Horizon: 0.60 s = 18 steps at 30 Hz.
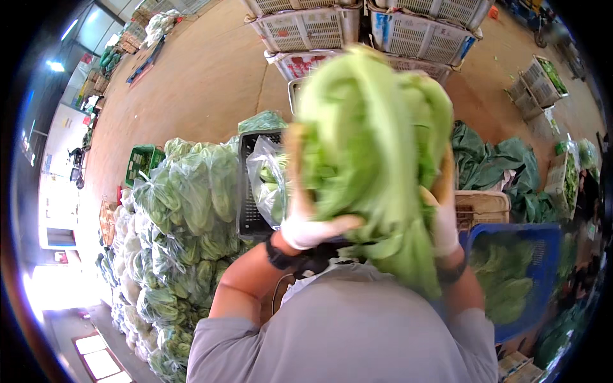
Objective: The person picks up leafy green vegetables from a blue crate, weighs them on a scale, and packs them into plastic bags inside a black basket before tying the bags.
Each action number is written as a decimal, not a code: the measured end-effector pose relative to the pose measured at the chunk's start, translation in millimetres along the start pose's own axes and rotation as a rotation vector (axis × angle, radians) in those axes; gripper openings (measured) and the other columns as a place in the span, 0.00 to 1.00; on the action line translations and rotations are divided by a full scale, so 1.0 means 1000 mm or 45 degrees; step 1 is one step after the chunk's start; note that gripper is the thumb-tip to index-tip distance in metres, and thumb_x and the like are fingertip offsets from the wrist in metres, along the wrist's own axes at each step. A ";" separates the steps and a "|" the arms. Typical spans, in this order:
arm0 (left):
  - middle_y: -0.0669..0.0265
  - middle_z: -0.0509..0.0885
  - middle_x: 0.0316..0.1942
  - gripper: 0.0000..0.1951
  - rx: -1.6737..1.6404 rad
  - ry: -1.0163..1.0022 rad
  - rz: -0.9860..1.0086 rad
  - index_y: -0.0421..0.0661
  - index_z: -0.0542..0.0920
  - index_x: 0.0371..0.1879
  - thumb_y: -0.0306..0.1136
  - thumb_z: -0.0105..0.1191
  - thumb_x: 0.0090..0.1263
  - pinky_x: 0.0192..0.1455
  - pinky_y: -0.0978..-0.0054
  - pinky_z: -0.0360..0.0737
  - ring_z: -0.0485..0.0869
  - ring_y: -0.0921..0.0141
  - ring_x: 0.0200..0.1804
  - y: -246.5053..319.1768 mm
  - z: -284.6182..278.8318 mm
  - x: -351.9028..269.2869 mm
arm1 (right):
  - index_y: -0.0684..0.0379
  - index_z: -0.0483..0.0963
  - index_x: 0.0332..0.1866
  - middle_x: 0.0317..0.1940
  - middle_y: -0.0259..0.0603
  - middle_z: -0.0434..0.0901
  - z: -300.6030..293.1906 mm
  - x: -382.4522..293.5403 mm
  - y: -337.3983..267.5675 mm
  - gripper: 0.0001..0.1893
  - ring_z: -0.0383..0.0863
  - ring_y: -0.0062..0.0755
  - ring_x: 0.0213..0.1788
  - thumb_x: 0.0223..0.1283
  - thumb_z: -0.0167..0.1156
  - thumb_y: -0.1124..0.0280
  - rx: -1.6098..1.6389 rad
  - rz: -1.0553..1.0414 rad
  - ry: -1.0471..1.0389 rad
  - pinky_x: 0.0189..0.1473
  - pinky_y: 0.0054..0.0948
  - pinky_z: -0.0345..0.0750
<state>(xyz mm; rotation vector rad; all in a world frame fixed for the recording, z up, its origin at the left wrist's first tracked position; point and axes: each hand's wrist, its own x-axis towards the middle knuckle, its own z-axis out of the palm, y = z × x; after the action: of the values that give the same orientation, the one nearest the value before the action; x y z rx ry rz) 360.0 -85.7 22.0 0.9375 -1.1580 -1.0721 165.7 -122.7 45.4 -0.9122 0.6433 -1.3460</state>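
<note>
A bulky bunch of leafy green vegetable (368, 158) is raised before my chest, blurred in part. My left hand (318, 227), in a white and yellowish glove, grips its left side with the thumb across the leaves. On the opposite side my right hand (445, 220), gloved alike, presses against it; most of those fingers are hidden by leaves. Left of the bunch is a black plastic crate (246, 191) holding a clear plastic bag (265, 182) with greens inside. A blue plastic basket (543, 287) with loose leafy greens (503, 277) sits by my right arm.
Bagged greens (187, 230) are piled high on the left, near a green crate (143, 163). Stacked white plastic crates (306, 31) stand ahead. Rightward are a beige basket (483, 201) and crumpled dark green sheeting (503, 163). Brown floor (201, 86) stretches beyond.
</note>
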 end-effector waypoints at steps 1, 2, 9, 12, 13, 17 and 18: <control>0.52 0.53 0.69 0.50 -0.066 0.087 -0.080 0.43 0.53 0.70 0.39 0.67 0.46 0.70 0.59 0.54 0.56 0.55 0.68 0.005 -0.022 -0.003 | 0.58 0.43 0.73 0.68 0.46 0.58 0.023 0.007 0.001 0.50 0.62 0.39 0.67 0.48 0.69 0.70 0.200 0.084 -0.070 0.67 0.38 0.61; 0.52 0.55 0.68 0.48 -0.129 0.155 -0.146 0.43 0.54 0.69 0.41 0.65 0.48 0.69 0.59 0.56 0.58 0.55 0.67 0.013 -0.043 -0.005 | 0.58 0.49 0.71 0.64 0.44 0.63 0.031 0.016 0.014 0.44 0.65 0.35 0.64 0.50 0.66 0.69 0.041 0.108 -0.177 0.65 0.36 0.64; 0.52 0.68 0.61 0.37 -0.253 0.384 -0.517 0.42 0.61 0.66 0.53 0.48 0.61 0.62 0.57 0.68 0.70 0.56 0.59 0.111 -0.202 0.005 | 0.64 0.55 0.67 0.56 0.41 0.71 0.156 0.035 0.092 0.37 0.71 0.28 0.57 0.54 0.66 0.70 0.794 0.497 -0.271 0.58 0.27 0.70; 0.52 0.73 0.58 0.35 -0.260 0.272 -0.790 0.41 0.64 0.64 0.58 0.42 0.67 0.59 0.56 0.74 0.76 0.56 0.55 0.125 -0.226 0.016 | 0.60 0.57 0.67 0.58 0.39 0.70 0.161 0.020 0.127 0.31 0.71 0.29 0.57 0.60 0.61 0.67 0.966 0.623 -0.227 0.59 0.31 0.71; 0.52 0.75 0.57 0.35 -0.253 0.217 -0.905 0.41 0.65 0.63 0.59 0.39 0.69 0.58 0.56 0.75 0.78 0.56 0.54 0.120 -0.224 0.022 | 0.58 0.57 0.68 0.60 0.37 0.68 0.157 0.014 0.134 0.30 0.71 0.30 0.59 0.63 0.58 0.66 1.078 0.767 -0.199 0.62 0.34 0.70; 0.58 0.77 0.55 0.21 -0.217 0.088 -1.274 0.42 0.65 0.63 0.35 0.44 0.73 0.57 0.65 0.77 0.79 0.64 0.53 0.051 -0.179 0.051 | 0.55 0.62 0.66 0.60 0.41 0.72 0.108 -0.012 0.143 0.26 0.73 0.34 0.60 0.67 0.51 0.55 1.116 1.187 0.044 0.63 0.37 0.70; 0.59 0.73 0.59 0.24 -0.137 -0.083 -1.236 0.45 0.60 0.67 0.28 0.45 0.72 0.59 0.68 0.76 0.77 0.66 0.56 0.028 -0.169 0.060 | 0.56 0.63 0.66 0.60 0.41 0.72 0.095 -0.020 0.145 0.26 0.73 0.34 0.60 0.67 0.50 0.54 1.098 1.184 0.152 0.63 0.37 0.70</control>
<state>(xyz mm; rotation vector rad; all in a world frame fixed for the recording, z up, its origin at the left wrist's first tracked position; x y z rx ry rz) 534.6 -132.5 34.4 1.4302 -0.6510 -1.9172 318.9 -88.9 -30.2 0.1895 0.4084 -0.6834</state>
